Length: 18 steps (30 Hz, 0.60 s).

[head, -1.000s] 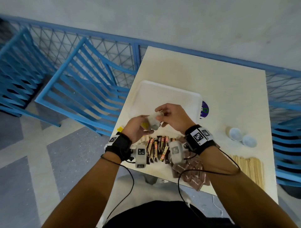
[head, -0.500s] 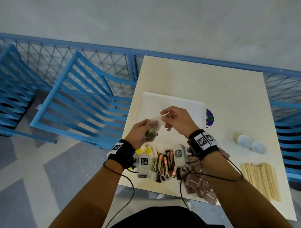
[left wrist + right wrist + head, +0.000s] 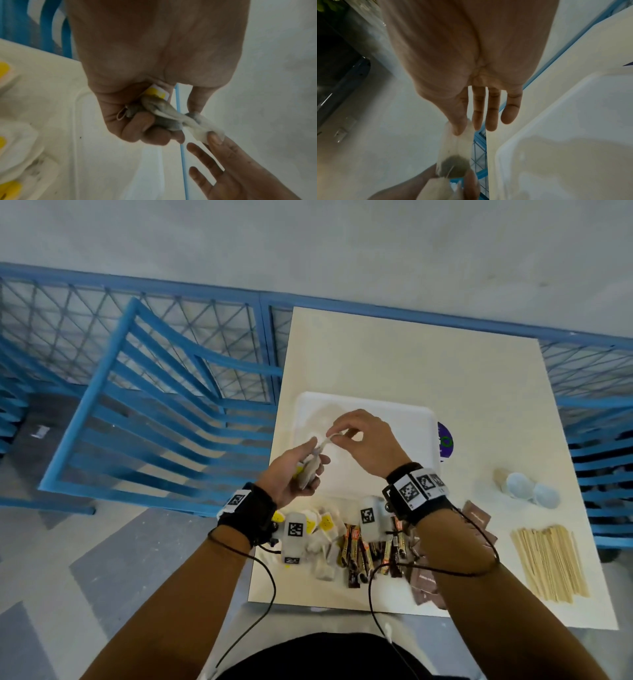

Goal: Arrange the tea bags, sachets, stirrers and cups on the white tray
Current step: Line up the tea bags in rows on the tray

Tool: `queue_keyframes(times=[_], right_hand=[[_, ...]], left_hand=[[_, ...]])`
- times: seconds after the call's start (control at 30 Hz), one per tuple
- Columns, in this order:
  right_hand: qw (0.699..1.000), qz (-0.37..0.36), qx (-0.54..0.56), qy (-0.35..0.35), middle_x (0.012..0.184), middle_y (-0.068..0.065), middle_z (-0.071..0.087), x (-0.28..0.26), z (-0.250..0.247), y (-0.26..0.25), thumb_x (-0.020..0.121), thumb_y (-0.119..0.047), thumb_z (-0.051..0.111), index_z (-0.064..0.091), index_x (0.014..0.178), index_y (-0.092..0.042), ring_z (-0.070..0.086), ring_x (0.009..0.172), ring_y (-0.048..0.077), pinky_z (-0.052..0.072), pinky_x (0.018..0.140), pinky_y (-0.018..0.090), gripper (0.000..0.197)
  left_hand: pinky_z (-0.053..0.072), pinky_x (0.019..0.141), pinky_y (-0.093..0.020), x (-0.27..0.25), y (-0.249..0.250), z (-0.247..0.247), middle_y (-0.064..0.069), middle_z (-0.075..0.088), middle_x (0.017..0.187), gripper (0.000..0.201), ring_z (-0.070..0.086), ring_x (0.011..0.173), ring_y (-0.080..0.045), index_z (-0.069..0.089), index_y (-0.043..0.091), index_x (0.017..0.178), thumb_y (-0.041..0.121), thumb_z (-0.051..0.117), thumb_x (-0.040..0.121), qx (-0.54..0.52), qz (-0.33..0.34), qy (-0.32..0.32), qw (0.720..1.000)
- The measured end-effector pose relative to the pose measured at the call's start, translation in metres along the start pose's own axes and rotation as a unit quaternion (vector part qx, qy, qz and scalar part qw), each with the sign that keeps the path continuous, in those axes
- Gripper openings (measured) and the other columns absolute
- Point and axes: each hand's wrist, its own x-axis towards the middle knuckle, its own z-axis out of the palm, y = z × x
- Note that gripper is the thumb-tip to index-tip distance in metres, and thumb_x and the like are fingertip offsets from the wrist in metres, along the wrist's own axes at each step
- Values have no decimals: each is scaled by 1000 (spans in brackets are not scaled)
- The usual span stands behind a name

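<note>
My left hand grips a small bunch of tea bags with a yellow tag above the left part of the white tray. My right hand pinches the top edge of one tea bag between thumb and forefinger, its other fingers straight. More tea bags with yellow tags lie near the table's front, beside dark stick sachets and brown sachets. Wooden stirrers lie at the front right. Two white cups lie on their sides at the right.
The cream table has bare room behind the tray. A purple round sticker shows at the tray's right edge. A blue slatted chair stands left of the table, and a blue mesh railing runs behind it.
Both hands have risen away from the pile and now hover over the tray. The right hand has drawn one tea bag up and out of the bunch in the left hand.
</note>
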Motion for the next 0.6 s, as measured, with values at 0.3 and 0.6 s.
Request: queue_keyframes(times=[0.3,0.6], right_hand=[[998,37,7,-47,92,-4,72,29,-15,13,95,-17,65,75,102,-22,65,62,9,42,61,6,13],[977,180,103,-42,97,-6,74,48,9,38,86,-49,72,65,113,-25,72,82,12,51,70,24,37]], left_hand=[[33,53,-28,13,14,12,-6,55,75,48,47,55,-21,68,7,109,52,68,92,60,117,70,989],[35,49,-28,38,12,12,-7,56,73,38,48,53,-21,71,2,95,39,74,92,70,152,157,973]])
